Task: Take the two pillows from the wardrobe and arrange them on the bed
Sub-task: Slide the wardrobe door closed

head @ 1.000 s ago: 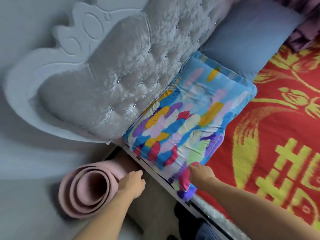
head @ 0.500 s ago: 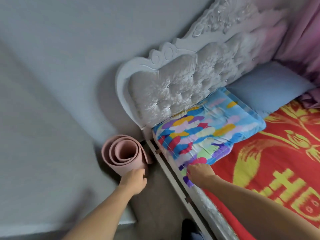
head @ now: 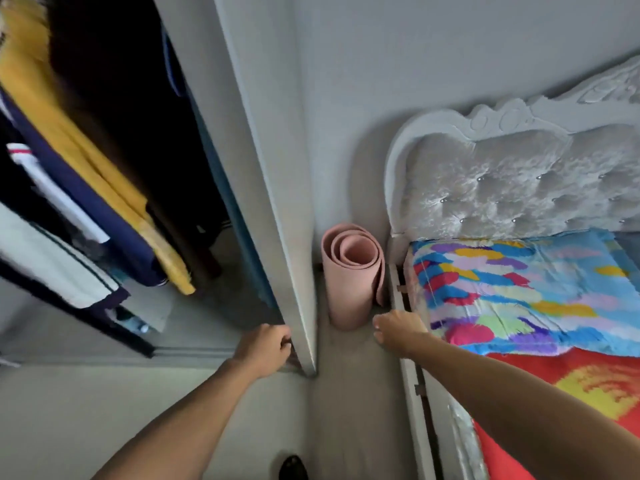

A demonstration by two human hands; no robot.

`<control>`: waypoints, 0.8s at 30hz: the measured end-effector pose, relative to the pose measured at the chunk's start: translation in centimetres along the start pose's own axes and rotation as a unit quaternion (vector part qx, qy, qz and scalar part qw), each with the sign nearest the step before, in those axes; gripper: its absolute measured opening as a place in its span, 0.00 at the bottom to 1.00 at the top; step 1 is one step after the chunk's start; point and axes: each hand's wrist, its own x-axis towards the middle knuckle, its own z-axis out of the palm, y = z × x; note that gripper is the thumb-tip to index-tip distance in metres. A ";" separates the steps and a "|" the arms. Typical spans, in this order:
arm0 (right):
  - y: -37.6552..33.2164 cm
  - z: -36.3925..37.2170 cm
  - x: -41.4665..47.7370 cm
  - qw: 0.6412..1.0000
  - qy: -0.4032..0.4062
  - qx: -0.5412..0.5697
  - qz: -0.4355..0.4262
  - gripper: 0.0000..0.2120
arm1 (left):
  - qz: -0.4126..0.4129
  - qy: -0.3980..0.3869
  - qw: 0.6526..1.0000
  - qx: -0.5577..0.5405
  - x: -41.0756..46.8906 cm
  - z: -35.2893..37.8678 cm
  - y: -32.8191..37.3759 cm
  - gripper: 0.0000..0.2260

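Observation:
The feather-patterned colourful pillow (head: pixel 519 292) lies flat at the head of the bed, against the tufted white headboard (head: pixel 519 181). A sliver of the plain blue pillow (head: pixel 631 241) shows beyond it at the right edge. My right hand (head: pixel 400 327) hovers just off the pillow's near corner, over the bed frame, with its fingers loosely curled and nothing in it. My left hand (head: pixel 266 348) has its fingers wrapped round the lower edge of the white wardrobe door (head: pixel 263 168). The wardrobe (head: pixel 86 188) stands open on the left.
Yellow, navy and white clothes (head: pixel 62 140) hang inside the wardrobe. A rolled pink mat (head: pixel 353 275) stands on the floor between wardrobe door and bed. The red and yellow bedcover (head: pixel 571 382) covers the bed. A narrow strip of floor (head: pixel 353 410) runs between them.
My view has swung left from the bed to the wardrobe. My right hand has come off the colourful pillow. My left hand has moved from beside the pink mat to the wardrobe door's edge.

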 end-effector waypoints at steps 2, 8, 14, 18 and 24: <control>-4.2 -0.8 0.6 0.999 0.008 -0.030 -0.035 0.10 | -0.041 0.026 0.999 -0.013 -3.5 -1.3 -3.5 0.08; -19.7 -3.8 3.0 0.980 0.050 -0.088 -0.170 0.14 | -0.167 0.092 0.982 -0.020 -13.2 -5.4 -16.8 0.09; -37.1 -5.1 5.7 0.971 0.083 -0.083 -0.210 0.14 | -0.231 0.134 0.963 -0.026 -21.7 -9.2 -30.4 0.11; -48.1 -5.4 6.7 0.970 0.075 -0.058 -0.223 0.14 | -0.253 0.156 0.954 -0.031 -25.9 -13.4 -38.7 0.10; -59.8 -8.7 8.9 0.955 0.102 -0.059 -0.271 0.13 | -0.260 0.192 0.945 -0.045 -27.0 -19.4 -47.1 0.09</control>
